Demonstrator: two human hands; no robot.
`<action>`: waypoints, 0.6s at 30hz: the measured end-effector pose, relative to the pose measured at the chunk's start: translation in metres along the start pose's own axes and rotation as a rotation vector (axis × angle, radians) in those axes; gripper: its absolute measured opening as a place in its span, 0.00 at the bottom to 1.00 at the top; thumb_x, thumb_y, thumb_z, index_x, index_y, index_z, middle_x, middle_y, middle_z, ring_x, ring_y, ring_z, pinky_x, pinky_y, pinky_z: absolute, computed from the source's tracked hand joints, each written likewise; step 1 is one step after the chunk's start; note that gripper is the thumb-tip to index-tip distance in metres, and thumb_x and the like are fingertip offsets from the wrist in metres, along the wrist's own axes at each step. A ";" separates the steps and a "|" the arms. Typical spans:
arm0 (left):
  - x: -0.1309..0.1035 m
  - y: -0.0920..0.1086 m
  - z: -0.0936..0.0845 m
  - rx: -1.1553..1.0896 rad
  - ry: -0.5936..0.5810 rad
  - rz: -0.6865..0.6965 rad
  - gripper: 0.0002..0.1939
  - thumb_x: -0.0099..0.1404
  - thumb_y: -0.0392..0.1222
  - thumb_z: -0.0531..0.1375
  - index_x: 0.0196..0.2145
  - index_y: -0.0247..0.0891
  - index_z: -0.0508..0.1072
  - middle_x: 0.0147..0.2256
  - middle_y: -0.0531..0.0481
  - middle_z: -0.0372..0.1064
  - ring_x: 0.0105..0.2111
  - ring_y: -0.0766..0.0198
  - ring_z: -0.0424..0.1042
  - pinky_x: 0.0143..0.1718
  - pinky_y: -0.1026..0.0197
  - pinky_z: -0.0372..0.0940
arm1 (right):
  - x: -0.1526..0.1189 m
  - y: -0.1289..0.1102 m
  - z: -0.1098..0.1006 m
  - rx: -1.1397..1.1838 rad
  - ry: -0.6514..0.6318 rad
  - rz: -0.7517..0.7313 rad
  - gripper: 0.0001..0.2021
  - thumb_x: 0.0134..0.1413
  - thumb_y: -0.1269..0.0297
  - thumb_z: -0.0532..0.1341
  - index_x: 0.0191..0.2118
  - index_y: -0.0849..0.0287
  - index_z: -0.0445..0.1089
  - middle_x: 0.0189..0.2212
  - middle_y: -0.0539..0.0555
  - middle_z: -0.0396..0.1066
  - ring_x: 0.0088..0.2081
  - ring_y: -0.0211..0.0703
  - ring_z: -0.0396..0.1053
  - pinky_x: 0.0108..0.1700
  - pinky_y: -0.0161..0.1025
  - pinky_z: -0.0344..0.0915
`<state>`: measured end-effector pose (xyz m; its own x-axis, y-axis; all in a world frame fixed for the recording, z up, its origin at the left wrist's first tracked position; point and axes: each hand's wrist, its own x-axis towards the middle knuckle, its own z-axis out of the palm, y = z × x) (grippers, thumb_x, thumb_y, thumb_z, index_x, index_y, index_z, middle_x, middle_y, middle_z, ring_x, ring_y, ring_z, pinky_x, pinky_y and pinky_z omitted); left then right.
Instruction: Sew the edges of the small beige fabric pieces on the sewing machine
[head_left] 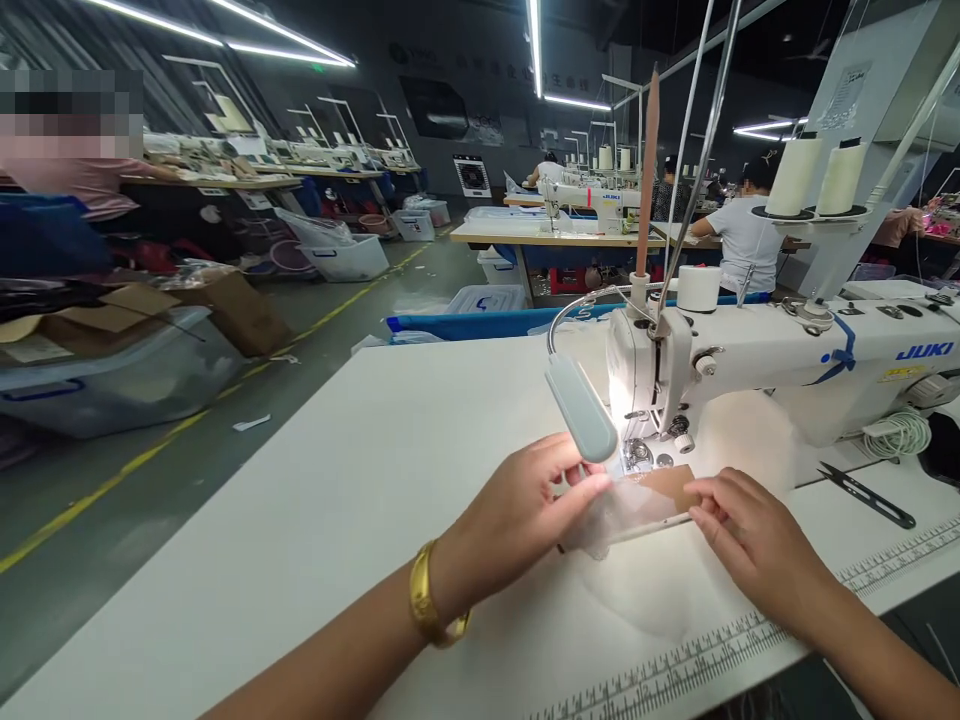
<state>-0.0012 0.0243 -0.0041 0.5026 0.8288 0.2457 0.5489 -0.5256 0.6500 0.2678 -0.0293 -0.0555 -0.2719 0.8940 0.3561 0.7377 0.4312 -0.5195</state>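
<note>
Under the lit needle area of a white sewing machine (pixel 720 370) lies a piece of sheer, pale fabric (pixel 622 515). A brown card-like piece (pixel 671 488) sits at its right part. My left hand (pixel 529 510), with a gold bangle at the wrist, pinches the fabric's left side between thumb and fingers, just below a grey-green lamp head (pixel 581 408). My right hand (pixel 750 540) has its thumb and fingertips closed on the right end of the brown piece. Both hands rest close to the table, in front of the presser foot.
Thread snips (pixel 866 495) lie right of my right hand. A printed ruler strip (pixel 675 665) runs along the white table's (pixel 315 540) front edge. Thread cones (pixel 787 175) stand above the machine. Plastic bins (pixel 112 375) line the aisle at left. Other people sit at machines farther back.
</note>
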 end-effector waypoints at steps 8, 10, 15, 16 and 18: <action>-0.002 -0.023 0.035 0.055 -0.114 0.055 0.05 0.66 0.38 0.63 0.31 0.39 0.74 0.33 0.50 0.71 0.35 0.59 0.70 0.35 0.59 0.65 | -0.017 -0.004 0.018 -0.084 -0.063 -0.177 0.10 0.70 0.72 0.53 0.45 0.56 0.71 0.36 0.54 0.67 0.38 0.47 0.66 0.40 0.45 0.69; 0.000 -0.024 0.036 -0.038 -0.128 -0.020 0.07 0.66 0.37 0.61 0.29 0.39 0.75 0.32 0.51 0.71 0.34 0.60 0.71 0.36 0.60 0.65 | -0.018 -0.004 0.020 -0.080 -0.049 -0.190 0.10 0.71 0.73 0.53 0.45 0.57 0.70 0.36 0.55 0.67 0.38 0.47 0.65 0.39 0.44 0.68; 0.004 -0.014 0.024 -0.253 -0.165 -0.214 0.07 0.64 0.41 0.60 0.29 0.39 0.75 0.32 0.52 0.71 0.32 0.61 0.69 0.34 0.60 0.64 | -0.023 -0.005 0.021 -0.058 -0.044 -0.283 0.10 0.71 0.74 0.52 0.43 0.58 0.68 0.33 0.53 0.64 0.35 0.45 0.62 0.35 0.41 0.63; 0.004 -0.012 0.023 -0.251 -0.173 -0.234 0.08 0.64 0.41 0.59 0.29 0.39 0.75 0.32 0.52 0.71 0.32 0.61 0.69 0.34 0.60 0.63 | -0.024 -0.005 0.021 -0.058 -0.042 -0.300 0.09 0.71 0.75 0.52 0.43 0.58 0.68 0.33 0.53 0.63 0.35 0.45 0.61 0.35 0.41 0.63; 0.003 -0.011 0.021 -0.188 -0.177 -0.229 0.09 0.65 0.41 0.57 0.28 0.39 0.72 0.31 0.52 0.70 0.31 0.61 0.68 0.33 0.60 0.61 | -0.026 -0.005 0.022 -0.062 -0.039 -0.315 0.09 0.71 0.75 0.51 0.43 0.59 0.68 0.33 0.53 0.64 0.35 0.46 0.61 0.35 0.41 0.62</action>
<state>0.0089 0.0285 -0.0256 0.4981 0.8662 -0.0396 0.5364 -0.2719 0.7990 0.2574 -0.0521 -0.0787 -0.5154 0.7223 0.4611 0.6493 0.6803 -0.3400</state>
